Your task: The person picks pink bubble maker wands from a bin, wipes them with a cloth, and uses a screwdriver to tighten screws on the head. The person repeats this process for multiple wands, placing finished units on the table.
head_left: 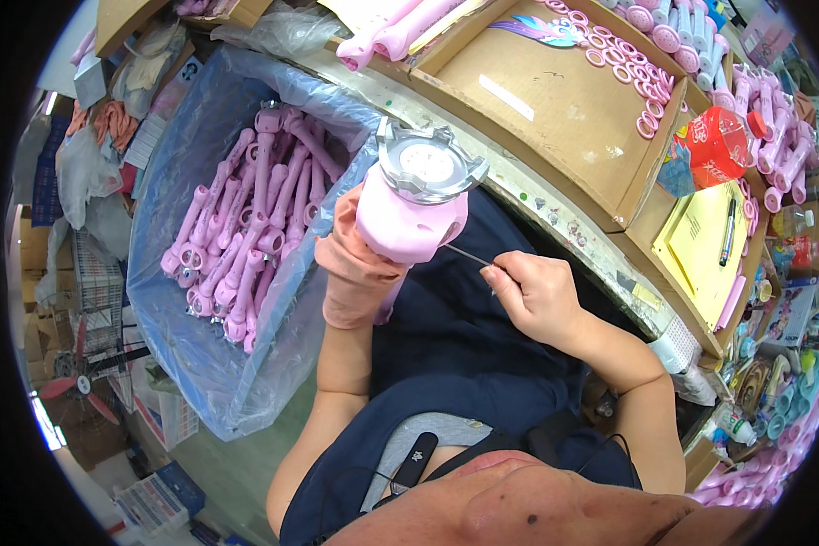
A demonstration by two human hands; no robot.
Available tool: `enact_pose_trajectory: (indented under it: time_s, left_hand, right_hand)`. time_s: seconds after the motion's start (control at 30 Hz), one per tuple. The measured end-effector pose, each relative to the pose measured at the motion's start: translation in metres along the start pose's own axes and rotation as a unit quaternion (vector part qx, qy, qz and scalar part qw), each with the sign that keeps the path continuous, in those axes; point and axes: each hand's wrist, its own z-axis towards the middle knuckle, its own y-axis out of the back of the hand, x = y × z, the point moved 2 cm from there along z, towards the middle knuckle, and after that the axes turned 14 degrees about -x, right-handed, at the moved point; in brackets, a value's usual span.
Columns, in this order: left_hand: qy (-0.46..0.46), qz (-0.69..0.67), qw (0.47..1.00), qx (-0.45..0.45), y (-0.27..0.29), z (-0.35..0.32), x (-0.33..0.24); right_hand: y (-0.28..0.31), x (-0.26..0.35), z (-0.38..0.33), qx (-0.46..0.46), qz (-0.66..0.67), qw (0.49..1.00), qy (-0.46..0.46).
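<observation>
My left hand (362, 264), in a peach cloth glove, is closed around a pink plastic toy wand (411, 223). The wand's wide head faces up and carries a silver claw-shaped ring (396, 187) around a pale round disc. Part of the handle shows below the glove. In my right hand (537, 296), thumb and fingers are closed on a thin metal rod (470, 256). Its far end meets the lower side of the pink head. The rod's tip and any grip inside my fist are hidden, so its exact kind cannot be told.
At left, a blue-lined bin (237, 391) holds several pink wands (264, 209). A cardboard tray (528, 136) with pink rings (623, 68) lies on the bench ahead. Right of it are a red-labelled bottle (714, 146), yellow paper (701, 246) and a pen (729, 232). A fan (84, 385) stands far left.
</observation>
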Motion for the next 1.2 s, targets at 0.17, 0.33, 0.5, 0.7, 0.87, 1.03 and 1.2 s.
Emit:
enact_pose_trajectory:
  time_s: [0.17, 0.33, 0.5, 0.7, 0.87, 1.03, 1.2]
  left_hand:
    - [0.076, -0.051, 0.996, 0.015, -0.003, -0.006, 0.001]
    - [0.117, -0.065, 0.991, 0.026, -0.007, -0.011, 0.001]
    - [0.193, -0.116, 0.972, 0.066, -0.008, -0.023, 0.007]
    - [0.154, -0.086, 0.975, 0.132, -0.005, -0.047, 0.011]
    - [0.207, -0.157, 0.955, 0.14, -0.002, -0.062, 0.009]
    - [0.463, -0.436, 0.759, 0.139, 0.0, -0.083, 0.004]
    - [0.208, -0.096, 0.96, 0.162, 0.007, -0.077, 0.021]
  right_hand:
    - [-0.004, -0.011, -0.007, 0.062, 0.077, 0.98, -0.17]
    - [-0.013, -0.022, -0.013, 0.104, 0.163, 0.932, -0.307]
    - [-0.019, -0.026, -0.02, 0.133, 0.328, 0.798, -0.488]
    - [-0.021, -0.032, -0.035, 0.197, 0.424, 0.646, -0.603]
    - [-0.033, -0.039, -0.064, 0.239, 0.484, 0.496, -0.68]
    - [-0.046, -0.036, -0.096, 0.256, 0.477, 0.364, -0.758]
    - [-0.026, -0.024, -0.071, 0.377, 0.318, 0.703, -0.512]
